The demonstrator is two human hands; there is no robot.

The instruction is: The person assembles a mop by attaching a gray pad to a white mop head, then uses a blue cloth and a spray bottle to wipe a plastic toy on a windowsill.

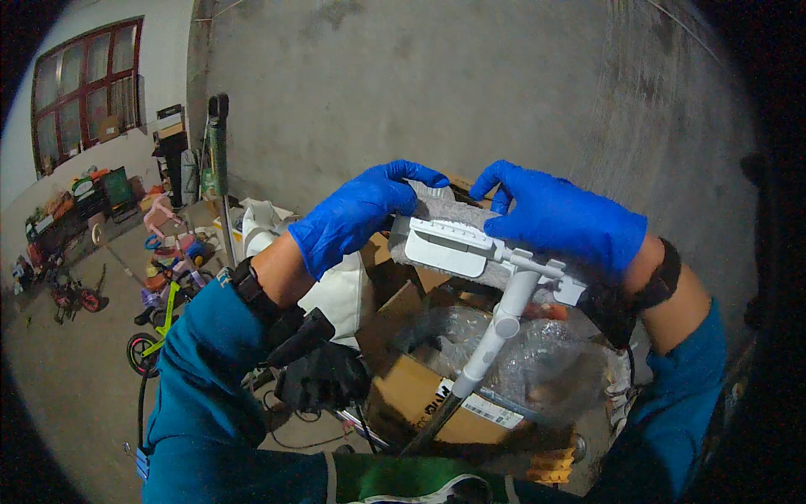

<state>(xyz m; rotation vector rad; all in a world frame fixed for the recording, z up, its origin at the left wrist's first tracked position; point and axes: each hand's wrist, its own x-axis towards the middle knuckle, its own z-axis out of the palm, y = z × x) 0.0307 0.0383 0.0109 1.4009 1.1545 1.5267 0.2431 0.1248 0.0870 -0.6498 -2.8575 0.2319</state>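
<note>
In front of me is a flat mop with a white plastic head (449, 250) and a long pole (491, 344) slanting down toward my body. A grey fluffy mop pad (457, 212) lies along the far side of the head and shows past its edges. My left hand (365, 206), in a blue glove, is closed on the pad's left end, its index finger reaching over the top. My right hand (558, 223), also gloved in blue, pinches the pad's upper edge right of the middle. Its fingertips are partly hidden behind the pad.
Below the mop stands an open cardboard box (407, 391) with clear plastic wrap (537, 353). A black bag (323, 374) is beside it, and a white sack (340, 294) stands behind. At left are a green-framed bike (168, 311), toys and a green pole (218, 160). A concrete wall (420, 92) rises ahead.
</note>
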